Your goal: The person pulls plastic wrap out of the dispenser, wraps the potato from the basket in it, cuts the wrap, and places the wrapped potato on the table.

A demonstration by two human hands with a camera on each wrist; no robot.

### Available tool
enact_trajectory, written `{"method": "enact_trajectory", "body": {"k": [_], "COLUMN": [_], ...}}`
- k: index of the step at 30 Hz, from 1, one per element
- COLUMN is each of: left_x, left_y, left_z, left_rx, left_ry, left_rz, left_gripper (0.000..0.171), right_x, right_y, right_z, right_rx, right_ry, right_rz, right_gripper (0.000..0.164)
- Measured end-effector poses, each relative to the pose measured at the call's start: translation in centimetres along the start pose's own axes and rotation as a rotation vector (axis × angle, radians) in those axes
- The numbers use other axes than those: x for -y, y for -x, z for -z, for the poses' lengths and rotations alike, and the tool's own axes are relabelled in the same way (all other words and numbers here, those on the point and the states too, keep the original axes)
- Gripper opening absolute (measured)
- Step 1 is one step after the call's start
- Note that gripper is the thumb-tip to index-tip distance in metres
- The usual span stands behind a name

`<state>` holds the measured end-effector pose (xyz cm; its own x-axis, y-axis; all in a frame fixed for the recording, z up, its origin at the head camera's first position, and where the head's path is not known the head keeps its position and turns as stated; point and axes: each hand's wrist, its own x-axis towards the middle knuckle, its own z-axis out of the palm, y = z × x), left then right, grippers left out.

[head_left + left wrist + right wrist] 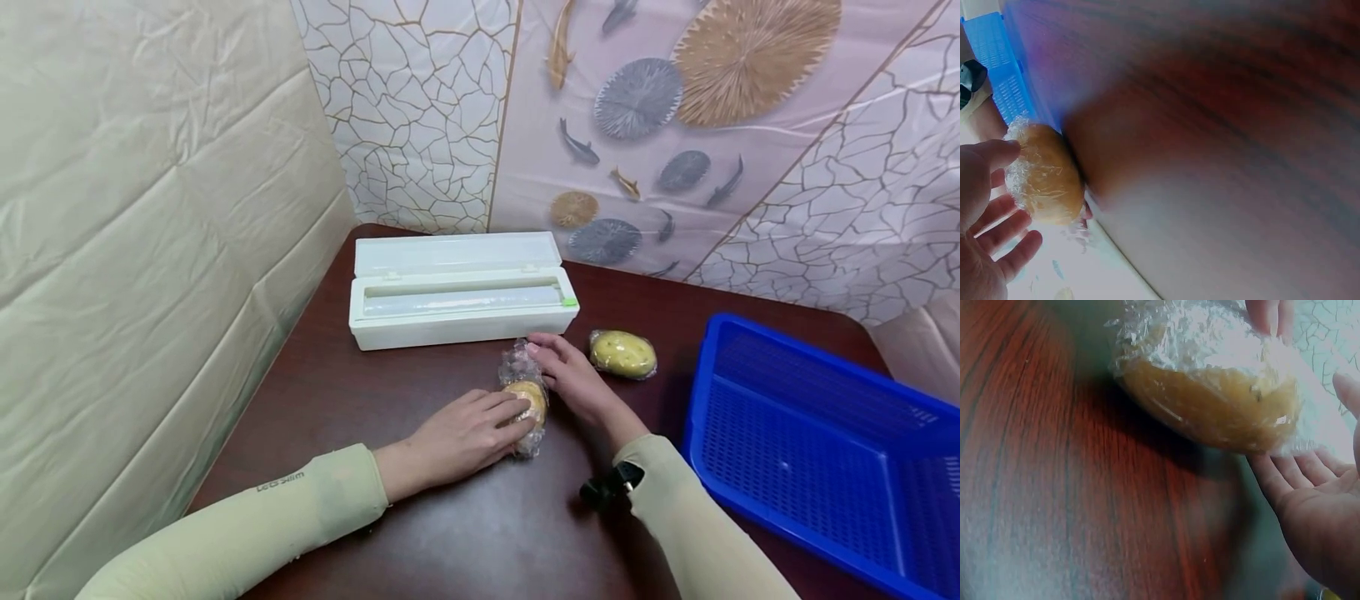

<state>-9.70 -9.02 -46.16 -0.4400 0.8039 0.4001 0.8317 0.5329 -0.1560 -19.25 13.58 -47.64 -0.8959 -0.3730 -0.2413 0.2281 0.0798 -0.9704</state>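
Observation:
A potato (527,392) in crinkled cling film (517,363) lies on the table in front of the white box. My left hand (461,433) comes from the left with its loosely spread fingers on the potato's top; the left wrist view shows these fingers (1013,234) beside the wrapped side. On the far right side, my right hand (581,383) has its fingers at the loose end of the film. Its fingers (1300,472) look nearly straight in the right wrist view, under the potato's film-covered edge. A second wrapped potato (622,354) lies right of that hand.
Behind the hands stands a white cling film box (461,329), lid (457,254) raised, a film roll (465,301) inside and a green slider (569,302) at its right end. A blue plastic basket (787,467) stands at the right. Fabric-covered walls border the table.

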Motion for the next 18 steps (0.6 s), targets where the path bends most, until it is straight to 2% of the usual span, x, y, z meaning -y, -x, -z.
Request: {"method": "enact_trajectory", "body": {"k": [2, 7, 11, 15, 18], "left_x": [0.07, 0.27, 0.3, 0.28, 0.24], "left_y": [-0.07, -0.11, -0.09, -0.13, -0.22], "left_z": [-0.04, -0.09, 0.0, 0.04, 0.02], "left_rx": [-0.001, 0.004, 0.009, 0.012, 0.02], "left_ry": [0.004, 0.016, 0.033, 0.043, 0.031], "left_rz": [0.001, 0.001, 0.005, 0.014, 0.018], "left_gripper": [0.039, 0.039, 0.039, 0.038, 0.038], "right_x": [0.03, 0.14, 0.31, 0.5, 0.75], "right_y": [0.0, 0.09, 0.37, 0.64, 0.9], "right_z": [-0.07, -0.34, -0.6, -0.82, -0.87], "right_rx": [0.026, 0.057, 0.073, 0.086, 0.087], "right_ry": [0.011, 0.019, -0.017, -0.076, -0.051], "right_rz": [0.011, 0.054, 0.078, 0.141, 0.205], "right_gripper": [0.054, 0.046, 0.044, 0.043, 0.042]}}
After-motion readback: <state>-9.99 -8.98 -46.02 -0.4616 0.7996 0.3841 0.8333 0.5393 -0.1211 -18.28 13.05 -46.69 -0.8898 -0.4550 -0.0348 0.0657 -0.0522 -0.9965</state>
